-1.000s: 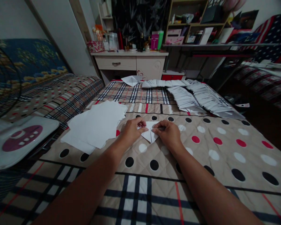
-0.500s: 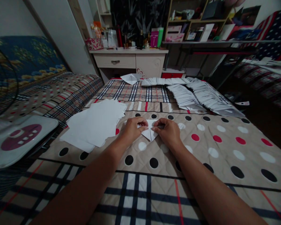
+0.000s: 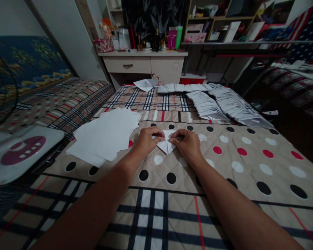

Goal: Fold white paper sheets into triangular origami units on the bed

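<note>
A small folded sheet of white paper (image 3: 168,148) lies on the bedspread, its lower part coming to a point toward me. My left hand (image 3: 150,139) pinches its left side between thumb and fingers. On the opposite side, my right hand (image 3: 187,141) grips the paper the same way, the two thumbs close together near the middle crease. Both hands cover the outer parts of the paper. Left of them rests a loose pile of flat white sheets (image 3: 106,133).
Rows of folded white papers (image 3: 206,106) lie at the far right of the bedspread (image 3: 156,165), with a single folded piece (image 3: 146,84) at its far edge. A white case with a purple oval (image 3: 23,151) stands at left. Beyond is a dresser (image 3: 143,64).
The camera view has shifted slightly. Both hands keep their pinch on the folded paper, with hardly any movement of the fingers.
</note>
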Tool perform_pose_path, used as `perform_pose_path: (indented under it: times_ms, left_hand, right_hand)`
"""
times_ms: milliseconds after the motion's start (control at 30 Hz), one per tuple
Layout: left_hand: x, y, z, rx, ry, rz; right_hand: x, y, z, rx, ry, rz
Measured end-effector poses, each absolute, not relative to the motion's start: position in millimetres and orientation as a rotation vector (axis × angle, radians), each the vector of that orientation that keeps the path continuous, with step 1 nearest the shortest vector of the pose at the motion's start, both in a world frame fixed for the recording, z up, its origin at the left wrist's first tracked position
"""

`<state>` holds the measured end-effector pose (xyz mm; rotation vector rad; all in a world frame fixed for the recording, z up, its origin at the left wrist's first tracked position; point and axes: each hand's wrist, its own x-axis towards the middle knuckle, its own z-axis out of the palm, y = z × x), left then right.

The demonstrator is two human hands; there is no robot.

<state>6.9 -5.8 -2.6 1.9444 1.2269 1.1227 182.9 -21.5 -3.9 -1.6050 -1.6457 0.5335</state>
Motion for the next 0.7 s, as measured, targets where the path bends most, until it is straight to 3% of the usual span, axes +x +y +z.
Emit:
perform_pose_path:
  times_ms: [467, 700]
  left_hand:
    - [10.2, 1.0, -4.5, 2.128, 1.295, 0.916]
    - [9.7, 3.1, -8.4, 2.203, 1.263, 0.895]
  right_hand:
    - [183.3, -20.9, -1.1, -1.613, -1.762, 0.458]
    - [184.3, -34.3, 6.5, -1.431, -1.938, 0.158]
